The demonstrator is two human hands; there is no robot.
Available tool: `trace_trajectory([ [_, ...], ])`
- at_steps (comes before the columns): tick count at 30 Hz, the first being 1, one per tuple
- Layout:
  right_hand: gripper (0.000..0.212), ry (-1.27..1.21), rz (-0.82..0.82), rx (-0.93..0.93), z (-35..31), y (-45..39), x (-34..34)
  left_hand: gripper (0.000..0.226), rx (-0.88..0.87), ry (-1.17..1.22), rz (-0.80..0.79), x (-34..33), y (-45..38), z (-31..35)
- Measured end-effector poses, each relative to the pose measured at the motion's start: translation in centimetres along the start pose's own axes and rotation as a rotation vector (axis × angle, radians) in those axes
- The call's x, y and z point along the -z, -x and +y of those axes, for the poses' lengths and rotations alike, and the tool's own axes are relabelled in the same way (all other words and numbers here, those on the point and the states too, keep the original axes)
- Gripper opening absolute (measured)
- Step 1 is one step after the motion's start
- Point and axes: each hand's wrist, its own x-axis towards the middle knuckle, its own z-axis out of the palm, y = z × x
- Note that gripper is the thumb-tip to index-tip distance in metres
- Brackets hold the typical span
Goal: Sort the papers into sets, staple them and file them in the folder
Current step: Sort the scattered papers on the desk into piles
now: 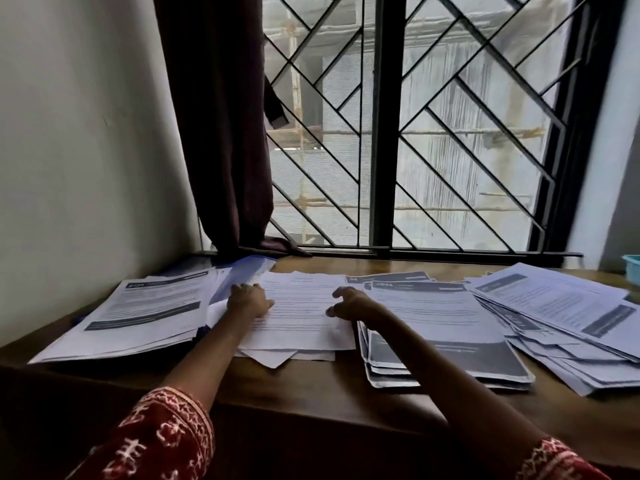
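Fingers [341, 292] of the right hand [349, 303] are seen curled like a claw, tips hovering over or maybe just touching the right edge of the middle stack [298, 317] — whether anything is actually pinched can't be told from this angle. Over on the left hand [247, 301], the fingers are laid fairly flat and pressed down on the left edge of that same stack, so the sheets are kind of bracketed between both hands.

That middle stack is plain text pages, sitting on the wooden table [311, 382] right in front of the window [398, 133]. A few loose corners are poking out underneath it at the near side.

Left of it, a bigger pile [145, 313] with dark header bars is spread out, partly laid over something blue [242, 271] near the curtain [221, 133], possibly the folder, hard to say. On the right, a pile with dark-banded pages [443, 337] is fanned toward the near edge, and beyond that another messy heap [561, 313] is overlapping it. A teal tub [632, 266] is just visible at the far right edge. Red patterned sleeves [162, 441] are worn on both arms.
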Motion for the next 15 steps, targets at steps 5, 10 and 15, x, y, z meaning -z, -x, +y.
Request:
trace_trajectory([
  [5,0.052,-0.063,0.044,-0.006,-0.1,0.1,-0.2,0.068,0.079,-0.048,-0.063,-0.3,0.6,1.2],
  [10,0.039,-0.020,0.059,-0.030,-0.3,0.4,0.0,0.069,0.148,-0.046,0.042,-1.5,0.8,0.1],
  [15,0.023,-0.049,0.024,-0.052,-0.5,0.1,-0.2,0.065,0.220,-0.027,0.093,-1.1,0.3,0.0],
])
